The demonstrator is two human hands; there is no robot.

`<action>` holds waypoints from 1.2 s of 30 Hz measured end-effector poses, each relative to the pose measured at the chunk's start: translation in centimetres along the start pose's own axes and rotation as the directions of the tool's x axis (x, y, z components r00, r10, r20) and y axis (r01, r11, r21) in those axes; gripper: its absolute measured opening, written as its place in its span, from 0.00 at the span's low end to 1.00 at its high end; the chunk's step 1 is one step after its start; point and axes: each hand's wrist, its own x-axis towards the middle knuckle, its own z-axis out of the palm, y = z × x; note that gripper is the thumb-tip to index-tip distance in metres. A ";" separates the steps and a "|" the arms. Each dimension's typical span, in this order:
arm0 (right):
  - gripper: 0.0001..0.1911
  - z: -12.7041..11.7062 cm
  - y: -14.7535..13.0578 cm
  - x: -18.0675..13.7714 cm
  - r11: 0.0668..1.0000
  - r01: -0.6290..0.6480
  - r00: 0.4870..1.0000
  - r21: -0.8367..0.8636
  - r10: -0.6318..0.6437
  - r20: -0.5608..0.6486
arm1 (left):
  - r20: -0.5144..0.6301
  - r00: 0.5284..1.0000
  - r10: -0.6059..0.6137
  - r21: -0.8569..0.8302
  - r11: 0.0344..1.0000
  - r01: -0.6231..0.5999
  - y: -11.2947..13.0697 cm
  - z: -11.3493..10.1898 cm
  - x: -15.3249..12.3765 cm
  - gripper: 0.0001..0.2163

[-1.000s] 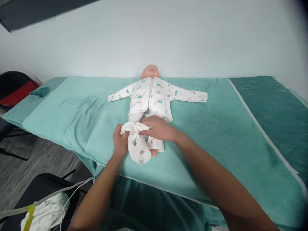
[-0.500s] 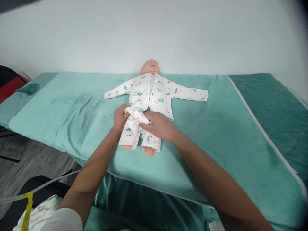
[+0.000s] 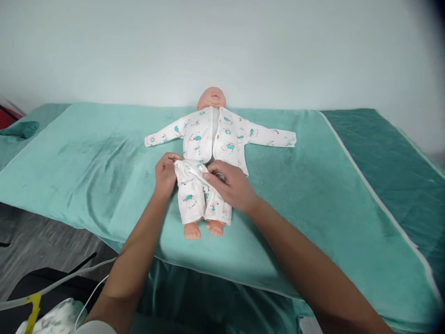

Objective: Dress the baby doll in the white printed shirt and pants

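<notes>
A baby doll (image 3: 212, 98) lies on its back on the green bed, head toward the wall. It wears a white printed jacket (image 3: 198, 134) whose front hangs apart, sleeves spread to both sides. White printed pants (image 3: 191, 195) cover its legs, and both bare feet (image 3: 192, 230) stick out below the cuffs. My left hand (image 3: 167, 174) pinches the waistband at the doll's left-hand side as I see it. My right hand (image 3: 232, 183) grips the waistband near the middle and right, thumb on top; its fingertips are partly hidden by cloth.
The green bed cover (image 3: 313, 208) spreads wide around the doll, against a white wall (image 3: 222, 46). At lower left are a black chair (image 3: 52, 283), a pale tube (image 3: 74, 274) with a yellow tag (image 3: 34, 311), and a patterned cloth (image 3: 59, 320).
The pants' waistband has been drawn up toward the jacket and lies flatter. More of both feet shows below the cuffs. The left hand has moved slightly left, and the view has shifted a little.
</notes>
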 end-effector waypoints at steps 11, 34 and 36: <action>0.14 -1.9 2.9 0.2 0.925 -0.077 0.970 -0.373 -0.018 -0.244 | 0.295 0.951 -0.089 -0.146 0.980 0.137 0.9 -0.1 0.4 0.14; 0.08 -9.7 9.6 -1.8 0.657 -0.717 0.462 0.234 0.699 -0.546 | -0.465 0.779 -0.421 -0.342 0.897 0.280 -2.3 -1.2 4.0 0.14; 0.09 -10.5 9.9 -2.7 0.595 -0.795 0.460 0.113 0.714 -0.527 | -0.494 0.777 -0.390 -0.303 0.915 0.266 -2.2 -1.2 3.7 0.13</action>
